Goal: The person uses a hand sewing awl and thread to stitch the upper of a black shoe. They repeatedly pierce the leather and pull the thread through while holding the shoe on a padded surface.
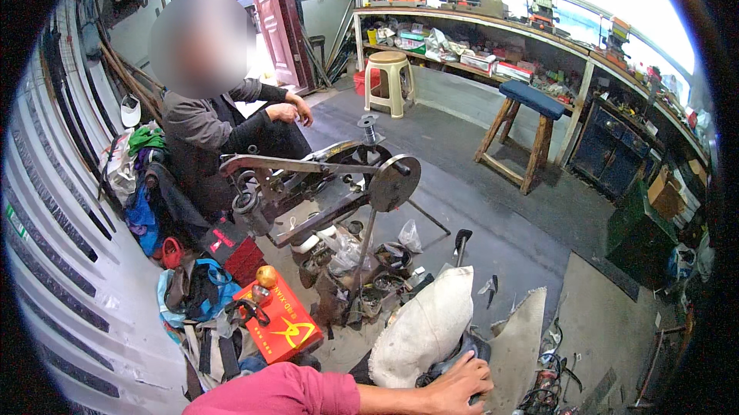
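My left hand (467,380), at the end of a pink-sleeved arm, reaches in from the bottom with its fingers curled over a dark object (477,344), perhaps a shoe, which is partly hidden by the hand. An off-white cloth piece (423,319) lies beside and behind it, over something I cannot make out. A second pale sheet (523,322) is to the right, near tangled dark items (550,384). My right hand is not in view.
A seated person (196,134) faces a metal hand-cranked machine (323,180) on legs. Below are small containers and bags (342,257). A red box (281,319) and bags (196,292) line the left. A workbench (454,15), plastic stool (389,80) and wooden stool (516,130) stand behind.
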The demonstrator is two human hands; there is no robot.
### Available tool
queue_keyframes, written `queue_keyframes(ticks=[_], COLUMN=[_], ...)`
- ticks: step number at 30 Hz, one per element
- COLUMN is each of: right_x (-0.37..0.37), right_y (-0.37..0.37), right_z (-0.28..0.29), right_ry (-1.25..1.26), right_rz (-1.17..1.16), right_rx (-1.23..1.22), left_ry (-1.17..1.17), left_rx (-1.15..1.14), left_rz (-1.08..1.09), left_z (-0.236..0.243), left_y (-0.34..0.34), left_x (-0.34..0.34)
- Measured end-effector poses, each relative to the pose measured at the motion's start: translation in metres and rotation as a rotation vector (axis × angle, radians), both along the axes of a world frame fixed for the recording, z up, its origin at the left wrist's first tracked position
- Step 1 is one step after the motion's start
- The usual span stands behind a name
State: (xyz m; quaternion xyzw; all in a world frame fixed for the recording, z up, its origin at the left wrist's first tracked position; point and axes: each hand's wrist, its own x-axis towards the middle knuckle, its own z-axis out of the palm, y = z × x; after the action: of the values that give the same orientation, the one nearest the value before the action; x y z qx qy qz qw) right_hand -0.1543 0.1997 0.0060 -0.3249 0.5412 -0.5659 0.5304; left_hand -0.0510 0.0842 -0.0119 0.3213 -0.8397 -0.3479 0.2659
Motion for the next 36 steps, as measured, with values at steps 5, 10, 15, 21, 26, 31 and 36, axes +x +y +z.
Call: queue_keyframes(ticks=[5, 10, 15, 21, 26, 31, 36], right_x=[0.01, 0.008, 0.006, 0.008, 0.015, 0.023, 0.018], right_y=[-0.003, 0.001, 0.006, 0.006, 0.012, 0.017, 0.012], right_z=[0.013, 0.018, 0.023, 0.03, 0.025, 0.021, 0.02], right_ry=[0.029, -0.072, -0.135, -0.231, -0.267, -0.282, -0.196], right_rz=[-0.095, -0.082, -0.07, -0.037, -0.095, -0.213, -0.161], right_rx=[0.067, 0.02, -0.024, -0.006, 0.062, 0.07, -0.012], left_ry=[0.033, 0.12, 0.035, 0.017, -0.022, 0.133, 0.134], left_rx=[0.041, 0.015, 0.073, 0.011, 0.02, 0.016, 0.017], left_rz=[-0.023, -0.007, -0.042, -0.007, -0.008, 0.024, 0.005], left_z=[0.002, 0.005, 0.013, 0.014, -0.001, -0.011, -0.009], left_y=[0.001, 0.001, -0.002, 0.004, 0.003, 0.006, 0.0], left_x=[0.002, 0.003, 0.008, 0.012, 0.01, 0.009, 0.015])
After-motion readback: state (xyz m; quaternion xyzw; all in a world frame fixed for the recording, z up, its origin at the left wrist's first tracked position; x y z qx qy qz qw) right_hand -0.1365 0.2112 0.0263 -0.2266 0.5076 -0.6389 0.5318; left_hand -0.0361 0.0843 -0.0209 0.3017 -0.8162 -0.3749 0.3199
